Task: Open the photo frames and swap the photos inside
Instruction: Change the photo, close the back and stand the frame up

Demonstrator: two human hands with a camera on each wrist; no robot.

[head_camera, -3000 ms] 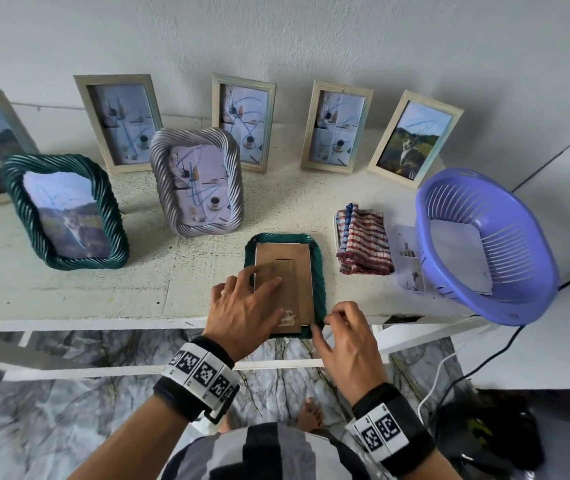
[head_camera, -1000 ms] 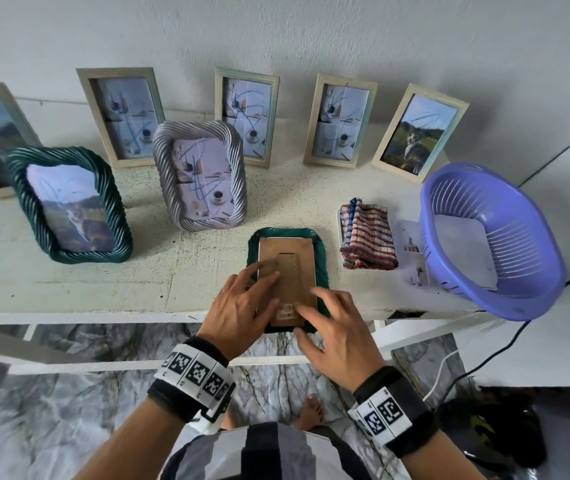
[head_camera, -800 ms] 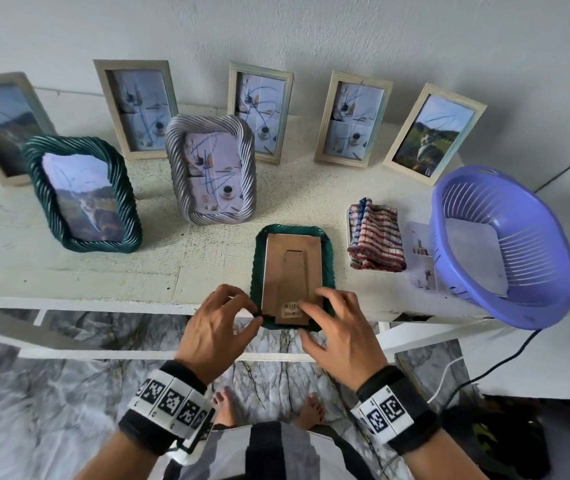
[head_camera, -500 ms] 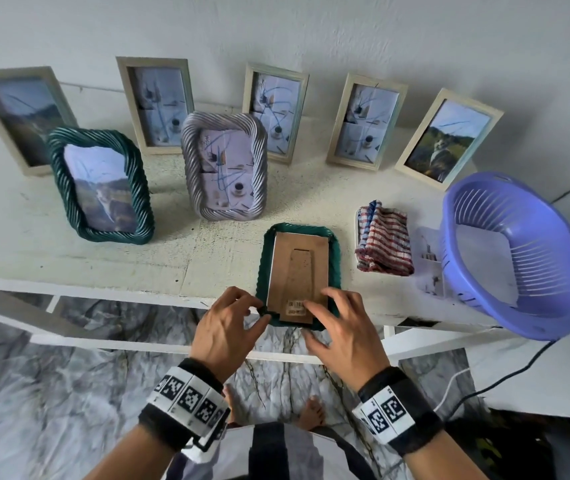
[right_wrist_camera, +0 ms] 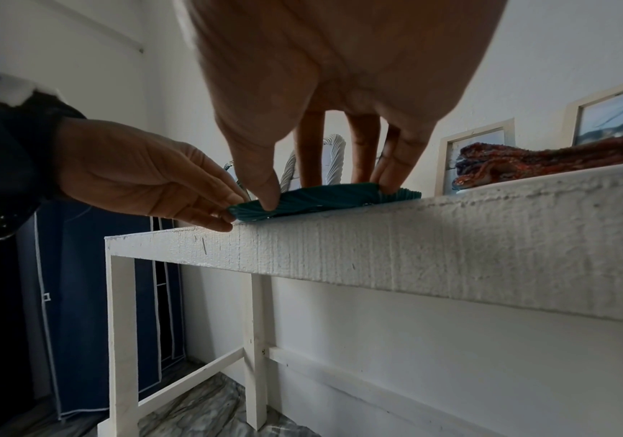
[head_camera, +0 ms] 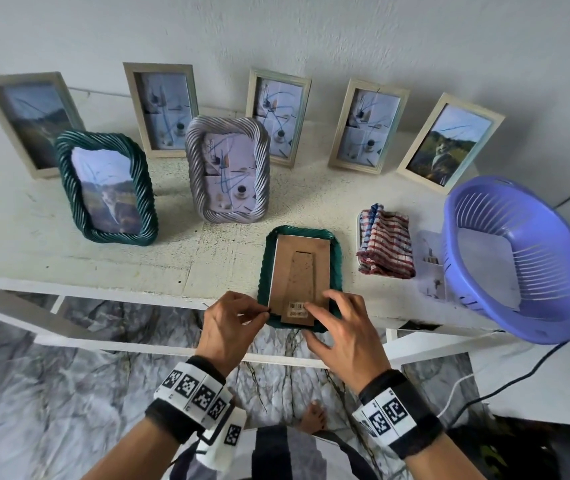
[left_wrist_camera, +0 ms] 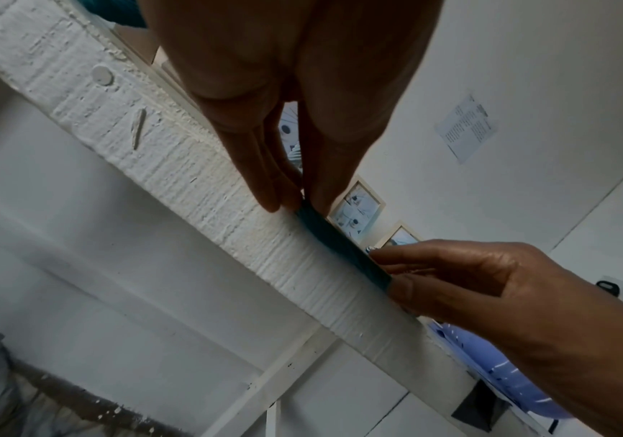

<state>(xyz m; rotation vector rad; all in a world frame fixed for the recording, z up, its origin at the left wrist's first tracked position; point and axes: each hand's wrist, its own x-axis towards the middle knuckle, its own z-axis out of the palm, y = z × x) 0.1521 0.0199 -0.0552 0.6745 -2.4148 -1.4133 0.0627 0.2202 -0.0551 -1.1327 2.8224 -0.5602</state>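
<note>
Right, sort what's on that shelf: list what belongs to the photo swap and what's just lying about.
Part of the job:
- face-down green frame, left hand pinching its near corner, right hand pressing its cardboard back
- standing green frame
- silver frame
- loose photo

Lying about:
- striped cloth
- purple basket
</note>
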